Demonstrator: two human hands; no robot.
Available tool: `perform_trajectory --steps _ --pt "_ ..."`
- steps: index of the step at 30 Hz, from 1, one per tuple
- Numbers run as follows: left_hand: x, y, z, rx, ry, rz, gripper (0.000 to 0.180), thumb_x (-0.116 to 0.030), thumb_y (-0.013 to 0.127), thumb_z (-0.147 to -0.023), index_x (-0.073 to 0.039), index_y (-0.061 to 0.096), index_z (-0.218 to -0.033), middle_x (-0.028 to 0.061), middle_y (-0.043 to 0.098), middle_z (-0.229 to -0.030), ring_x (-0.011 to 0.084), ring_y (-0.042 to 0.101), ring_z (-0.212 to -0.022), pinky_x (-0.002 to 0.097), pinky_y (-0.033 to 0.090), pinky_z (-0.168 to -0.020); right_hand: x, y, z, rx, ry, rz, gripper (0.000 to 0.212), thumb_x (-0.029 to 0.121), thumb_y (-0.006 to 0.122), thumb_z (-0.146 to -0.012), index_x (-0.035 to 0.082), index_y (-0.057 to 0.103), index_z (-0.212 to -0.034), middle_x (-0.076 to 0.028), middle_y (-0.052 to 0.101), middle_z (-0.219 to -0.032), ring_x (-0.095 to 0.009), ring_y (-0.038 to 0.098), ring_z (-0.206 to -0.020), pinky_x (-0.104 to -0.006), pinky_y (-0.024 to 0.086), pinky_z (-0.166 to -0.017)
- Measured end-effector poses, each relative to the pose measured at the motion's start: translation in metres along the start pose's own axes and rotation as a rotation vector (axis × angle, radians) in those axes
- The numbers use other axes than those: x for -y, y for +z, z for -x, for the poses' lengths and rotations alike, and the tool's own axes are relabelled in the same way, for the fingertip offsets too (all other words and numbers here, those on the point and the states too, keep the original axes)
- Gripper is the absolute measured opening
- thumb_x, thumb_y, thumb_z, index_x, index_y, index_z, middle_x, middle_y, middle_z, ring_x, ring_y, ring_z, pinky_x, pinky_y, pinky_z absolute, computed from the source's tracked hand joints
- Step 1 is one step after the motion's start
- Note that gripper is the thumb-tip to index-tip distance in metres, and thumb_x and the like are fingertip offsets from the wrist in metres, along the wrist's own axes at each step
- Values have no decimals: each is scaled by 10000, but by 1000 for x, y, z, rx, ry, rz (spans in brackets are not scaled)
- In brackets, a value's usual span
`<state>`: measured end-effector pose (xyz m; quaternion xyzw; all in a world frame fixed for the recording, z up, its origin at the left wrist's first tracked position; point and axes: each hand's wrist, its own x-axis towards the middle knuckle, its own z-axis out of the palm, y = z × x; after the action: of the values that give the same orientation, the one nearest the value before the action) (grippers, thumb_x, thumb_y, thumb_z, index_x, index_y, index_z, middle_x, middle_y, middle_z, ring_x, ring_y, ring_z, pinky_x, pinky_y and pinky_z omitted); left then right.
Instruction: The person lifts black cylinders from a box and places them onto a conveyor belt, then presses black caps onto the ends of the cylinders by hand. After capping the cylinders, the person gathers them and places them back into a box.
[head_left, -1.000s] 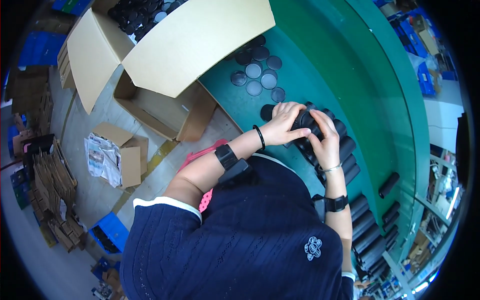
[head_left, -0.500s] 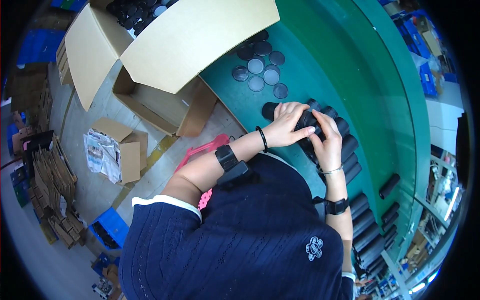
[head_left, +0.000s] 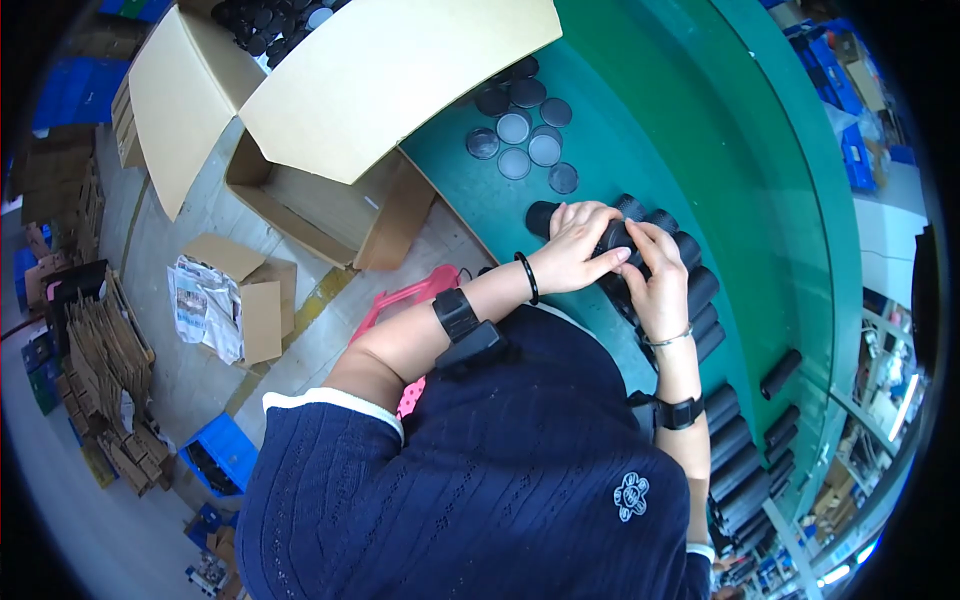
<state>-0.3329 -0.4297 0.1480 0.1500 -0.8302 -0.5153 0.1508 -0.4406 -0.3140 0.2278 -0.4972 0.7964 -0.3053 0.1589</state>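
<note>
My left hand and my right hand meet over the green table, both closed around a black cylinder. Its rounded dark end shows between my fingers; the rest is covered by them. My two thumbs come close together on its near side. Past my left fingers another black cylindrical end shows, and whether it belongs to the held piece I cannot tell. Several more black cylinders lie side by side under and beside my right hand. Beyond my hands, round dark and grey lids are scattered on the table.
A large open carton of black lids stands at the table's left edge, with an empty-looking box below it. More black cylinders lie along my right forearm. The table's raised green wall curves along the right. A pink stool is near my left arm.
My right hand has shifted very slightly to the right, and the view has moved a little. Both hands keep the same hold on the black cylinder.
</note>
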Motion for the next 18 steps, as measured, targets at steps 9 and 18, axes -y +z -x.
perform_trajectory --steps 9,18 --pt "-1 -2 0 -11 -5 8 449 -380 509 -909 -60 467 -1221 148 453 -1240 316 380 -1175 415 225 -1020 4 -1 -2 12 6 1 469 31 696 -702 -3 596 -1158 -160 573 -1125 -323 554 -1035 -368 458 -896" --pt "5 -10 -1 60 11 37 443 -320 574 -860 -68 474 -1210 136 508 -1169 293 420 -1133 401 248 -1001 -9 6 -5 12 -50 -12 449 60 749 -664 7 632 -1094 -146 584 -1098 -306 584 -956 -357 482 -832"
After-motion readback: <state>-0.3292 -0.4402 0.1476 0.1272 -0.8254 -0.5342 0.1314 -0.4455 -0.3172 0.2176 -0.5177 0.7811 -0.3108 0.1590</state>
